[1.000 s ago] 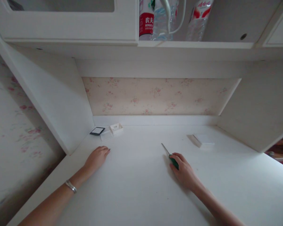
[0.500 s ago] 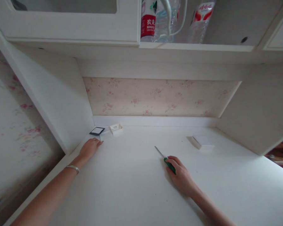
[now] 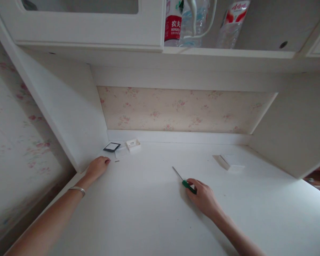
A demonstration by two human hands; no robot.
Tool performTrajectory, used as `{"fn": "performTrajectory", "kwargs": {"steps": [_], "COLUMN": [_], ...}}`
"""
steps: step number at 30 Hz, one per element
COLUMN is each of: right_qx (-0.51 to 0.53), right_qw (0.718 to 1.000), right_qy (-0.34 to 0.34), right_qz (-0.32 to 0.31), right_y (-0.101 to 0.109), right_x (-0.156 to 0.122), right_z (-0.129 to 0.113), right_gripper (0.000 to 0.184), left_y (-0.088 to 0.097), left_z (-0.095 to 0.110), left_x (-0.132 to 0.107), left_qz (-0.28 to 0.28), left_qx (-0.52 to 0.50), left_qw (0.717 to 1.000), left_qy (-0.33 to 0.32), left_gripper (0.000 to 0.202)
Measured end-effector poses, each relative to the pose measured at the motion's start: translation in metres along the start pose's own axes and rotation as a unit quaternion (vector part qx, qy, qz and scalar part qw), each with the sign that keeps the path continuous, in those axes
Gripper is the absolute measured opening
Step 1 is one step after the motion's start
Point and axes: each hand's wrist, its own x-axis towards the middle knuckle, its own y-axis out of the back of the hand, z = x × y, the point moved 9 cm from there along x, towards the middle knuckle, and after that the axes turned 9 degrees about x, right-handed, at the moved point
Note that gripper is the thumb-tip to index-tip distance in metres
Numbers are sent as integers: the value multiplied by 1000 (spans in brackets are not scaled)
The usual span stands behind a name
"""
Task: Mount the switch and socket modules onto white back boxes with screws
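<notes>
My right hand (image 3: 202,197) is closed around the green handle of a screwdriver (image 3: 185,183), whose metal shaft points up and to the left, toward the back of the desk. My left hand (image 3: 97,167) rests on the desk at the left, its fingers curled together and nothing visible in them. Just right of its fingertips, apart from them, lies a small thin dark piece, perhaps a screw (image 3: 117,161). Behind that are a clear flat cover (image 3: 122,153), a dark-framed square plate (image 3: 112,147) with a light middle, and a small open white box (image 3: 133,144).
A white box-shaped piece (image 3: 232,163) lies on the right of the white desk (image 3: 149,213). Side panels close in the left and right. Overhead, a cabinet shelf (image 3: 229,54) holds plastic bottles (image 3: 172,28) and a loop of white cable (image 3: 212,21).
My left hand has drawn back slightly to the left, leaving the small dark piece on the desk. The screwdriver has shifted a little left in my right hand. The view has moved slightly.
</notes>
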Motion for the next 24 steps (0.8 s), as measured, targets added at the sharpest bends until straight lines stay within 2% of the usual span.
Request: {"fn": "performTrajectory", "kwargs": {"steps": [9, 14, 17, 19, 21, 24], "right_qx": [87, 76, 58, 46, 37, 29], "right_qw": [987, 976, 974, 973, 972, 977], "right_qy": [57, 106, 120, 127, 135, 123], "right_qz": [-123, -173, -184, -186, -187, -173], "right_y": [-46, -73, -79, -78, -76, -67], "right_x": [-9, -19, -22, -24, -25, -20], "right_z": [-85, -119, -127, -130, -132, -123], "right_gripper": [18, 21, 22, 22, 23, 28], "left_y": [5, 16, 25, 31, 37, 45], "left_z": [-3, -13, -10, 3, 25, 72], "left_x": [24, 20, 2, -18, -45, -92], "left_qz": [16, 32, 48, 59, 62, 54], "left_qx": [-13, -37, -54, -70, -95, -212], "left_qw": [998, 993, 991, 990, 991, 976], "left_qy": [56, 104, 114, 103, 77, 23], "left_gripper": [28, 28, 30, 30, 29, 23]}}
